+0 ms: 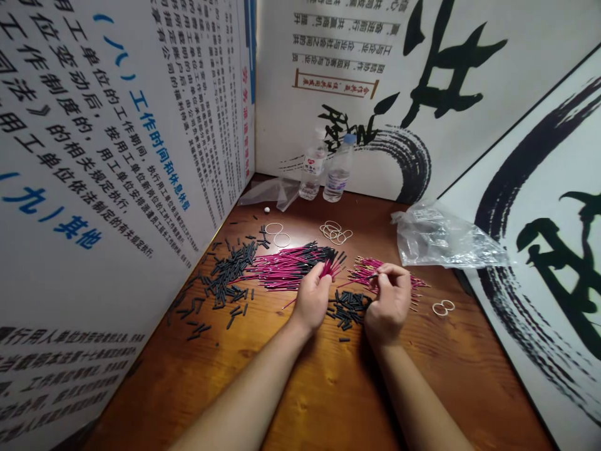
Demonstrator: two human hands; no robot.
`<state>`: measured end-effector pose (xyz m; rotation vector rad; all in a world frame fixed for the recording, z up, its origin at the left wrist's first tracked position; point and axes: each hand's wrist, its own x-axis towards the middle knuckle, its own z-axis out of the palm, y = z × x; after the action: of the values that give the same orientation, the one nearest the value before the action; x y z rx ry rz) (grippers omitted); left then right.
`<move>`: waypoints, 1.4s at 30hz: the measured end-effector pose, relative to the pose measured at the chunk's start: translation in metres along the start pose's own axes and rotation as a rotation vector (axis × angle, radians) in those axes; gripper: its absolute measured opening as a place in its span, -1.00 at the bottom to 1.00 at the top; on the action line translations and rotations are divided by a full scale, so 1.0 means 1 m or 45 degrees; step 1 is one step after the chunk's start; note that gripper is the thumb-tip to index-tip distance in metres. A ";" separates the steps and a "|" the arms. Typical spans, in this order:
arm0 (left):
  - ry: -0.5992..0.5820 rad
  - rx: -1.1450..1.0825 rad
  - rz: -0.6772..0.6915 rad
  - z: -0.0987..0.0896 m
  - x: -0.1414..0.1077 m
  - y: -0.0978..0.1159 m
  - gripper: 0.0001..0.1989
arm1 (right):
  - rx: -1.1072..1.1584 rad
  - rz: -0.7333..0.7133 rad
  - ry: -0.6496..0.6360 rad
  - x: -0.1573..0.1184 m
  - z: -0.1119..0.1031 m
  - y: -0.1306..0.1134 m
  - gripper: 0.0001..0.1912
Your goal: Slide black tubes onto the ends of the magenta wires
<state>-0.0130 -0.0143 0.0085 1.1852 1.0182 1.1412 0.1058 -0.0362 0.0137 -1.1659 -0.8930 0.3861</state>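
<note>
My left hand (313, 297) is closed around a small bunch of thin magenta wires (327, 268), whose ends stick out past the fingers. My right hand (389, 300) pinches a short black tube (374, 276) between thumb and forefinger, just right of the bunch; its far end is hidden by the fingers. Under and behind my left hand lies a wide pile of magenta wires with black ends (277, 266). Behind my right hand is a smaller pile of magenta wires with gold-coloured tips (366, 266). Loose black tubes (346, 308) lie between my hands.
A larger heap of black tubes (232, 272) spreads across the table's left side. Pale rubber bands (335, 233) lie at the back, with two more bands (440, 309) at right. Two plastic bottles (338, 178) stand by the back panel. A clear plastic bag (441, 238) lies at right.
</note>
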 end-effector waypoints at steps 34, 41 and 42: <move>-0.264 -0.041 0.073 0.002 -0.004 0.000 -0.67 | -0.259 -0.035 -0.282 -0.015 0.009 0.006 -0.87; -0.174 -0.134 -0.029 0.004 -0.003 -0.001 -0.68 | -0.245 0.043 -0.365 -0.018 0.007 0.008 -0.84; -0.152 -0.139 -0.049 0.004 -0.003 -0.001 -0.67 | -0.244 0.045 -0.376 -0.018 0.007 0.007 -0.84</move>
<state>-0.0089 -0.0180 0.0082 1.1284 0.8737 1.0697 0.0906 -0.0412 0.0008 -1.3224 -1.1873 0.5192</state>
